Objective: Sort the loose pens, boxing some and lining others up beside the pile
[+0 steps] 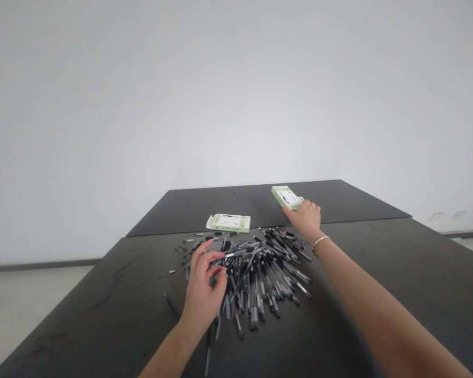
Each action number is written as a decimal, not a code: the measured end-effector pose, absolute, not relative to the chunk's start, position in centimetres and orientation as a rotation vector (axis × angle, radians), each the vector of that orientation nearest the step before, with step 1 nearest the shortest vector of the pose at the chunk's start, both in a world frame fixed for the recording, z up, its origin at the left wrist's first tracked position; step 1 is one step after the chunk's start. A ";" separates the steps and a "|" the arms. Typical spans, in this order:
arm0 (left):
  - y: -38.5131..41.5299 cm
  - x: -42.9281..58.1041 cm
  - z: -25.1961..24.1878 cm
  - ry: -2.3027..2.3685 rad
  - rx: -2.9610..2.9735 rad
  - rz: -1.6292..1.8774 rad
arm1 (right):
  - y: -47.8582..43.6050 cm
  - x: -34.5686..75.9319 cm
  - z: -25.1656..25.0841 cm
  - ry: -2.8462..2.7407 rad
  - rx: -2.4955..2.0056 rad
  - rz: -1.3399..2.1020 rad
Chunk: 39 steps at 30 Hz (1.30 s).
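My left hand (205, 281) is over the left side of a loose pile of black-and-clear gel pens (260, 278). Its fingers are bent and apart, and one fingertip meets the end of a pen (238, 252); no firm hold shows. Farther off, my right hand (306, 217), with a bracelet at the wrist, grips the near end of a green-and-white pen box (286, 196). The thumb lies along the box's left side, while the hand hides its near right corner. A second green-and-white pen box (230, 222) lies behind the pile, its left flap open.
The dark table (122, 310) has a seam running across it behind the pile. A single pen (171, 306) lies left of my left hand, and another (208, 352) points toward the front edge. A small pale scrap (172, 271) sits at left. Behind stands a white wall (236, 94).
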State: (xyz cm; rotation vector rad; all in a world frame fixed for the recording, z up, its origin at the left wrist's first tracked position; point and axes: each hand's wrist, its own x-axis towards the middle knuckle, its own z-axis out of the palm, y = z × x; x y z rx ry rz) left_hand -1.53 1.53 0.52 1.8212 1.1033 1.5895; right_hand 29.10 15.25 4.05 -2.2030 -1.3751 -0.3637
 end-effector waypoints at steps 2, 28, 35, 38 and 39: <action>1.5 -1.5 0.6 1.105 1.818 1.589 | 16.0 27.6 3.7 -1.456 -2.210 -0.413; 1.2 -1.4 1.0 1.169 1.855 1.581 | 18.6 25.2 -0.5 -1.594 -2.349 -0.417; 1.1 -1.4 1.0 1.191 1.862 1.571 | 18.4 25.1 -0.3 -1.617 -2.348 -0.391; 1.2 -1.4 0.9 1.191 1.866 1.569 | 18.4 25.3 -0.3 -1.669 -2.304 -0.389; 1.2 -1.5 0.9 1.186 1.866 1.567 | 18.4 25.4 -0.4 -1.684 -2.292 -0.385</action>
